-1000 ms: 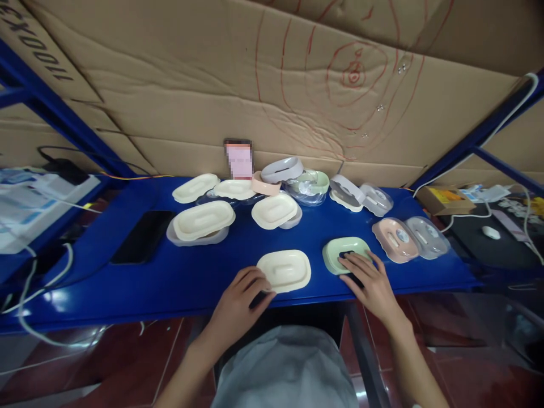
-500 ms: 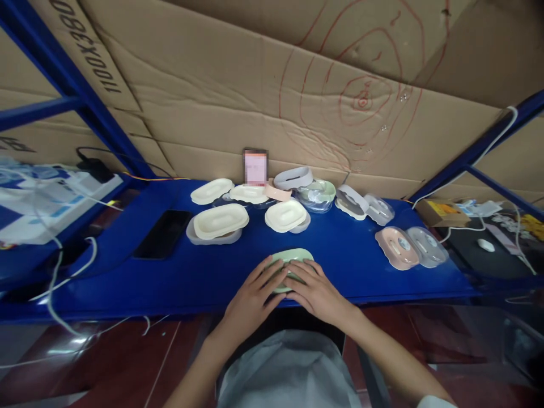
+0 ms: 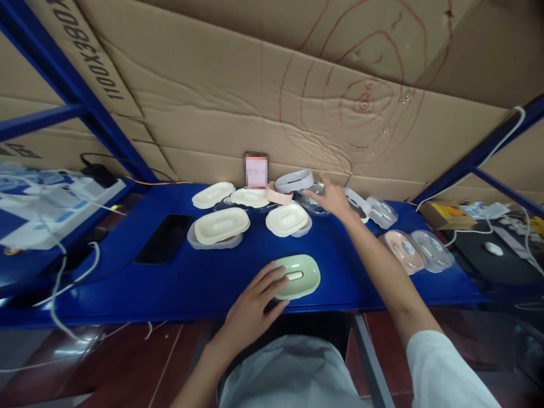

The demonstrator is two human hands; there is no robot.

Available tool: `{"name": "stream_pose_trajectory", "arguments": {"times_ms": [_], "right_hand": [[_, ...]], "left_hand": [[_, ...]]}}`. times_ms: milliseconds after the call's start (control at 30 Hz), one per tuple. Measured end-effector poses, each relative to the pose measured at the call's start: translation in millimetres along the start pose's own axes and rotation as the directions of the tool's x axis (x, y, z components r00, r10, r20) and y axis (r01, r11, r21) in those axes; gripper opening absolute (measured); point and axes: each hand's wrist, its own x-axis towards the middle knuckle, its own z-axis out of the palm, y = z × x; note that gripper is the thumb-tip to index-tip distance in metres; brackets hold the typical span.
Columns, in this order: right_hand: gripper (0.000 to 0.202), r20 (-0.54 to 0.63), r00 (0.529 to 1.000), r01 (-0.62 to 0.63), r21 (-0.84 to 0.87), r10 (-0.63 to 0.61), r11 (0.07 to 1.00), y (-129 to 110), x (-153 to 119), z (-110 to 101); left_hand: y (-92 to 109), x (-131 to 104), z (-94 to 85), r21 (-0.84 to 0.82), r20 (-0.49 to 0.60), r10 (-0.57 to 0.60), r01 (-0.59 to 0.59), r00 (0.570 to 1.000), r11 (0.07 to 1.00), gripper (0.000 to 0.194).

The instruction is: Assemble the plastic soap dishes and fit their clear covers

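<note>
A green oval dish (image 3: 308,272) with a small white piece (image 3: 294,276) in its middle lies near the table's front edge. My left hand (image 3: 260,294) rests on the dish's left side, thumb and fingers apart around that end. Farther back, my right hand (image 3: 334,196) reaches over the clear plastic pieces (image 3: 313,205) at the rear, its fingers spread. Just left of it sits a grey oval ring (image 3: 294,181). Whether the right fingertips touch anything is hard to tell.
Cream dishes (image 3: 223,225) and a pink band (image 3: 279,196) lie along the back, below an upright screen (image 3: 256,170). A black phone (image 3: 165,238) is at the left. Pink (image 3: 403,251) and grey (image 3: 432,250) cases lie at the right. Cardboard (image 3: 204,102) stands behind the blue table (image 3: 340,266).
My right hand has left the green dish and moved up and right to the back pieces. The green item among them no longer shows. My left hand remains on the dish.
</note>
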Motion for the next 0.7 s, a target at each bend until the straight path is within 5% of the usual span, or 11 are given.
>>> {"name": "stream_pose_trajectory", "arguments": {"times_ms": [133, 200, 300, 467, 567, 700], "right_hand": [[0.069, -0.252, 0.966, 0.059, -0.010, -0.060, 0.998, 20, -17, -23], [0.064, -0.398, 0.913, 0.082, -0.035, -0.089, 0.996, 31, -52, -35], [0.060, -0.448, 0.885, 0.167, 0.057, -0.124, 0.984, 39, -126, -36], [0.062, -0.097, 0.939, 0.337, 0.432, -0.329, 0.836, 29, -229, 4], [0.059, 0.076, 0.896, 0.337, 0.522, -0.437, 0.783, 14, -245, 21], [0.054, 0.090, 0.824, 0.460, 0.472, -0.560, 0.752, -2, -238, 25]], "left_hand": [[3, -1, -1.9, -0.029, -0.013, -0.042, 0.041, 0.999, 0.999, 0.041], [3, -2, -2.9, -0.076, -0.031, -0.095, 0.092, 0.995, 0.993, 0.046], [3, -3, -5.0, -0.169, -0.012, -0.191, 0.187, 0.981, 0.968, 0.066], [-2, -2, -8.5, -0.217, 0.070, -0.259, 0.269, 0.963, 0.938, 0.095], [-5, -2, -9.6, -0.241, 0.103, -0.259, 0.276, 0.960, 0.930, 0.100], [-7, -2, -10.1, -0.243, 0.075, -0.239, 0.251, 0.968, 0.937, 0.094]]}}
